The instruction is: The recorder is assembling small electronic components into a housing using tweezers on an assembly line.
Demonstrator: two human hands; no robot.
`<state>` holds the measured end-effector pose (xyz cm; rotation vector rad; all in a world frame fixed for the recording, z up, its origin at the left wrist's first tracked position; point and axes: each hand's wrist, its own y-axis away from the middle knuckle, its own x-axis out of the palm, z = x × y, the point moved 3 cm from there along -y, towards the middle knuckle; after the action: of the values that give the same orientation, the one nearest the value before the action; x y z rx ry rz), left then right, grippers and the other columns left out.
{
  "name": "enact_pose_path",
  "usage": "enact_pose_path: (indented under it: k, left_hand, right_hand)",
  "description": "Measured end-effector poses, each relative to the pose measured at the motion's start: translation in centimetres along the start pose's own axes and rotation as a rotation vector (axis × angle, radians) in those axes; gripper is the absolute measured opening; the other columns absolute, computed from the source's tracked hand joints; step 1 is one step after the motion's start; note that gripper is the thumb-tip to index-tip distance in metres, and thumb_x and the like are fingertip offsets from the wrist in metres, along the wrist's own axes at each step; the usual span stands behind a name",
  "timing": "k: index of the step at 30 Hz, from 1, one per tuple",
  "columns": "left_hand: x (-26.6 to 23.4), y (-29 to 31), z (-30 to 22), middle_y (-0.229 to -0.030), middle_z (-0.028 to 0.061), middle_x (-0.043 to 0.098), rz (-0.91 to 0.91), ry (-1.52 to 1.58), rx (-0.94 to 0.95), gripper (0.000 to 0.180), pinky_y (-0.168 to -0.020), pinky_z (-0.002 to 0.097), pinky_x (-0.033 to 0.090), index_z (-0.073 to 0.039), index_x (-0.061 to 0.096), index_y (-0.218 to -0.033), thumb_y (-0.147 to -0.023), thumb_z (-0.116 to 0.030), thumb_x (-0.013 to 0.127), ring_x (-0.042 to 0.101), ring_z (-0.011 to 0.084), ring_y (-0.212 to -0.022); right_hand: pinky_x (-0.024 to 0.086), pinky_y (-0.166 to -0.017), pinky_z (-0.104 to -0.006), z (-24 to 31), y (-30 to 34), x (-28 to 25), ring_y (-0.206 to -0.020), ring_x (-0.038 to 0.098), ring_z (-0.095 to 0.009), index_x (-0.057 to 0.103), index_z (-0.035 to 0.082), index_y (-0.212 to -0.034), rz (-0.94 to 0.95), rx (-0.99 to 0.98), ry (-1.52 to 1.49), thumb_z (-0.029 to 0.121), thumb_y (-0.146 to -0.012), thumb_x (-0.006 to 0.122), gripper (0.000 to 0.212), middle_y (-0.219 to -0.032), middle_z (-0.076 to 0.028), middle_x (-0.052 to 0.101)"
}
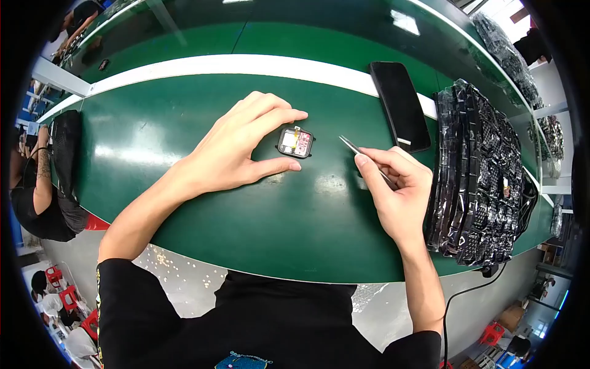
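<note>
A small smartwatch body [295, 142] lies on the green table with its inside exposed: a pale block, a reddish circuit board and bits of yellow tape in a black frame. My left hand [246, 138] rests around its left side, thumb and index finger spread apart, with a gap between them and the watch. In my right hand [396, 181] is a pair of metal tweezers [351, 145], pinched between thumb and fingers. Their tips point up and left, toward the watch but apart from it.
A black smartphone [401, 106] leans at the back right, across a white strip [246, 64]. Beside my right hand rises a stack of black plastic trays [476, 178]. A black cable [447, 307] hangs off the table's right end. At the far left another person [42, 184] sits near a black bag [66, 150].
</note>
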<state>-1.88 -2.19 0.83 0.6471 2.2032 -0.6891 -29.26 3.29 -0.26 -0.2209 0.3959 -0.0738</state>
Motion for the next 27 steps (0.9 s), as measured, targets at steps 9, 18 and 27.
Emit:
enact_pose_path:
  k: [9,18,27]
  left_hand:
    - [-0.1,-0.3,1.2,-0.125,0.0091,0.065,0.020,0.062,0.069,0.061,-0.102,0.0425,0.052,-0.005,0.075,-0.133,-0.078,-0.015,0.098,0.061,0.0297,-0.117]
    - [0.5,0.0,-0.4,-0.098,0.0026,0.070,0.125,0.090,0.040,0.055,-0.102,0.0371,0.045,-0.008,0.079,-0.126,-0.078,-0.025,0.099,0.059,0.0200,-0.085]
    - [0.8,0.0,0.2,-0.093,-0.0006,0.070,0.101,0.076,0.066,0.056,-0.089,0.0329,0.044,-0.008,0.084,-0.120,-0.073,-0.034,0.100,0.053,0.0177,-0.079]
  right_hand:
    - [0.029,-0.053,-0.0221,0.3,0.0,0.3,-0.062,0.045,0.001,0.086,-0.002,-0.107,0.020,0.027,-0.005,0.001,-0.096,0.085,0.011,-0.072,0.003,0.060]
    - [0.032,-0.052,-0.0218,0.6,0.5,1.2,-0.060,0.049,0.000,0.086,-0.003,-0.103,0.109,0.001,-0.114,-0.002,-0.093,0.085,0.011,-0.071,0.001,0.064]
    - [0.036,-0.055,-0.0196,2.2,0.4,1.8,-0.063,0.056,-0.001,0.083,-0.006,-0.102,0.246,-0.041,0.068,-0.007,-0.094,0.082,0.009,-0.077,-0.001,0.068]
